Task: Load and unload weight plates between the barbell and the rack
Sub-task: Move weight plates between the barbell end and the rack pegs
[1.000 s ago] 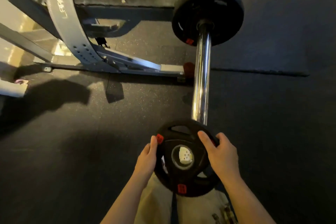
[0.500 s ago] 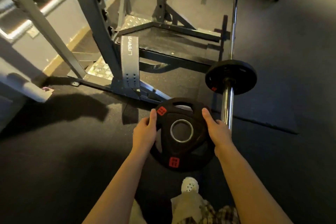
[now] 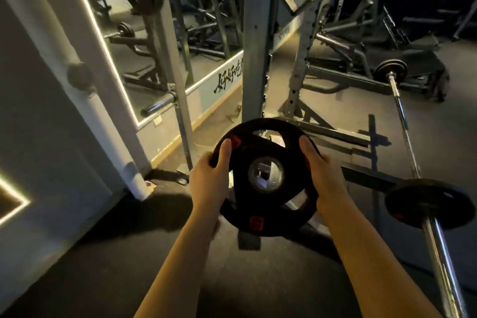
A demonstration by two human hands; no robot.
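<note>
Both hands, left hand [image 3: 210, 175] and right hand [image 3: 321, 175], curl their fingers around opposite rims of the black weight plate [image 3: 265, 177], held face-up in the air, the rack upright [image 3: 255, 41] straight ahead and the barbell sleeve [image 3: 444, 271] behind to the right.

The barbell [image 3: 444, 263] runs off the lower edge; red plate labels [image 3: 256, 223] are unreadable.

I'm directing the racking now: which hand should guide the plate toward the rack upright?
Left, probably. The left hand grips the plate on the edge toward the rack upright; the right hand holds the edge toward the barbell. Both should keep carrying.
</note>
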